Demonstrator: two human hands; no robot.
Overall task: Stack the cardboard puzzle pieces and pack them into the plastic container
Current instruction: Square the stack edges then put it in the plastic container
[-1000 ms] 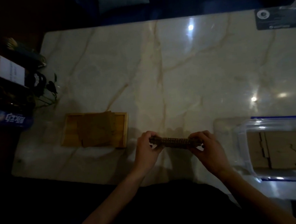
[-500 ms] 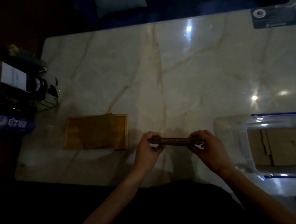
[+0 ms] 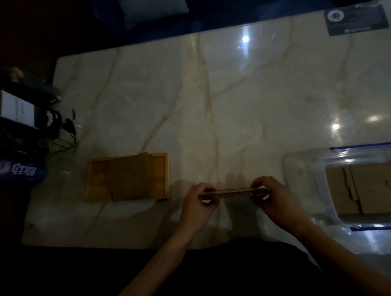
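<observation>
cardboard stack (image 3: 234,193) held edge-on just left of the plastic container (image 3: 322,190), left hand (image 3: 196,207) and right hand (image 3: 274,200) pinching its ends; uneven squeezing could let loose pieces slip out and scatter.

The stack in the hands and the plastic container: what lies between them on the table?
Head view: only the right hand gripping the stack; then bare marble up to the container.

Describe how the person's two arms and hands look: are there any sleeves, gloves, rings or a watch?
Both forearms are bare up to the bottom edge of the picture; no sleeve shows. The left hand and the right hand wear no gloves. No watch, bracelet or ring can be seen, though the dim light could hide a small one.
</observation>
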